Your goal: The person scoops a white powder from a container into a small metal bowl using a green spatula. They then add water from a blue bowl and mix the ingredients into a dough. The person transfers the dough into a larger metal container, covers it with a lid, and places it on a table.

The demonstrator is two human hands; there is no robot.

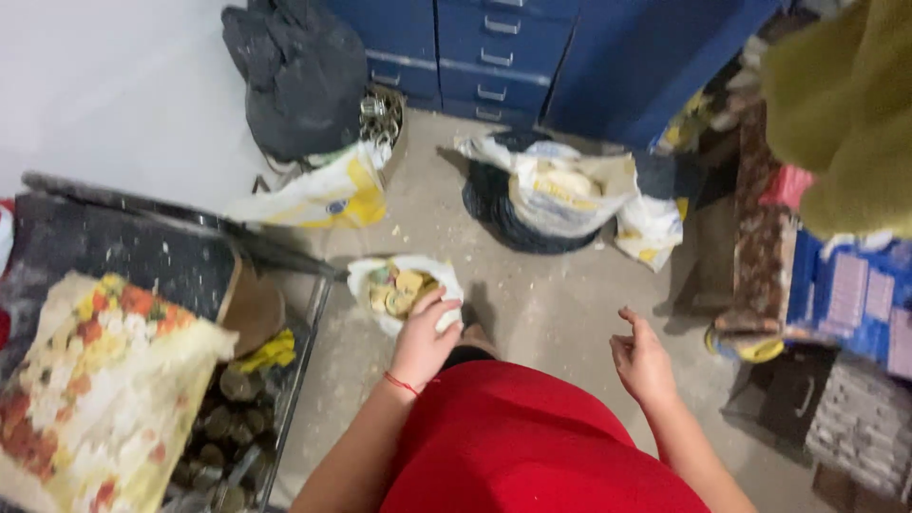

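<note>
A person in red grips the rim of a small white sack (404, 285) with the left hand (425, 340); the right hand (642, 359) hangs empty above the concrete floor (541, 304).

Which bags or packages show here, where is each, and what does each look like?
Small white plastic bag: floor centre, left hand gripping its rim, pale pieces inside.
White-and-yellow sack: lying below the black bag.
Cream sack: open, before blue drawers.
Right hand: empty.

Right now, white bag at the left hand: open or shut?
Open. The white bag gapes at the top, pale pieces showing inside; the left hand grips its rim.
</note>
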